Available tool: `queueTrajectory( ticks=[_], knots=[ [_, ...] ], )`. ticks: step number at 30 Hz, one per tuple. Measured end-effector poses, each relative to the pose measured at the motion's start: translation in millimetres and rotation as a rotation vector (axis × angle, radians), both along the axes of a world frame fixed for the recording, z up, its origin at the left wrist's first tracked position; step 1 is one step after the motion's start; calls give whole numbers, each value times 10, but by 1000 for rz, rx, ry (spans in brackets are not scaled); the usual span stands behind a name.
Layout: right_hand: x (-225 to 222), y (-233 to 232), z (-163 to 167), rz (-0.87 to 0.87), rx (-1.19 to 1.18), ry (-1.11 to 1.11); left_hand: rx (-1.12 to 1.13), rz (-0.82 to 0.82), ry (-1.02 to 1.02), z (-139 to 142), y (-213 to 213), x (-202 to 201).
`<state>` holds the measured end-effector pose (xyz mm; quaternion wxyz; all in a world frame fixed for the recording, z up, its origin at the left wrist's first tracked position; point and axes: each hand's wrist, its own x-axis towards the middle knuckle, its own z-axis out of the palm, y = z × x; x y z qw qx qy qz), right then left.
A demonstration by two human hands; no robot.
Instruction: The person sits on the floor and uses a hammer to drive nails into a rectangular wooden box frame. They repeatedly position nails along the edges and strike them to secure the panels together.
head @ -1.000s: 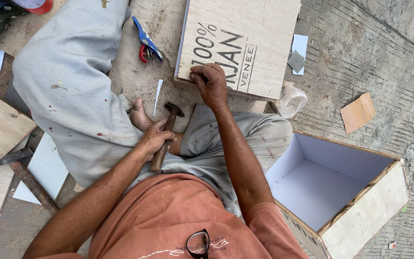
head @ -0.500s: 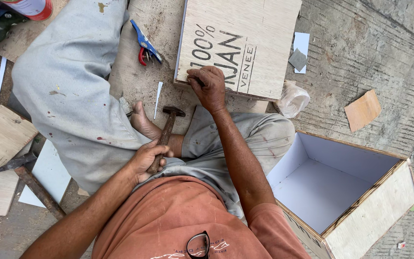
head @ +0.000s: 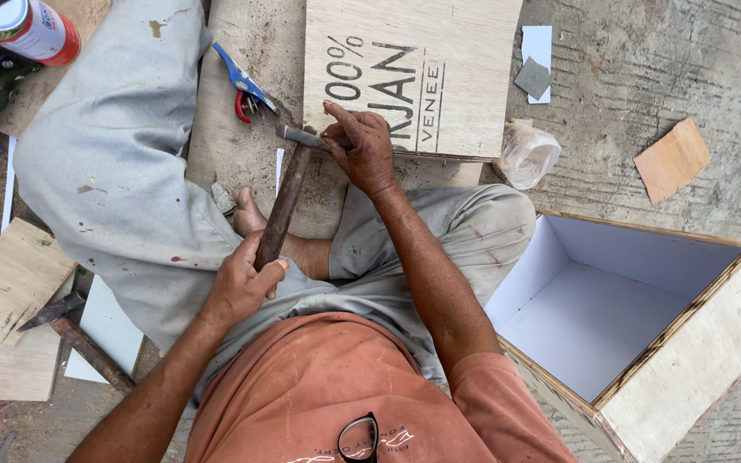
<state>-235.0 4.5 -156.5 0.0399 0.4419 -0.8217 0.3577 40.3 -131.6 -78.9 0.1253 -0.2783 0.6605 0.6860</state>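
I see the hammer [head: 285, 195] near the middle of the view: a dark, worn wooden handle running up to a small grey metal head that sits at the lower left edge of the plywood panel [head: 465, 77]. My left hand [head: 240, 287] is clamped around the bottom of the handle, fingers wrapped and thumb on top. My right hand [head: 360, 153] rests on the panel's lower edge, its fingertips pinched together just beside the hammer head; whether they hold anything there I cannot tell.

The panel is pale, square-cut wood with dark stencilled lettering and a thin ruled line, lying at twelve o'clock from the hands. At eleven o'clock lie blue-and-red pliers [head: 243, 88] on a bare board. Far out at ten o'clock a red and white spray can [head: 29, 30] lies tilted. At two o'clock sits a crumpled clear plastic bag [head: 527, 154], with a small orange-brown wood offcut [head: 671, 159] beyond it. At four o'clock stands an open wooden box [head: 696, 360], white inside.
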Motion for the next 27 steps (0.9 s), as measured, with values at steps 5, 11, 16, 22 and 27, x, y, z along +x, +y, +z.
queueTrajectory(
  ticks=[5,11,16,22,27],
  knots=[
    [-16,48,-13,-20,22,9,627,-71,293,-44,-45,-2],
    [-35,52,1,-8,0,8,-159,36,126,-56,-16,-219],
    [-41,89,-28,-19,-3,26,-125,-12,125,18,113,-335],
    [-74,96,-52,-19,17,3,-110,-47,50,116,131,-471],
    [-83,115,-47,8,-18,5,-196,-28,199,181,126,-414]
  ],
)
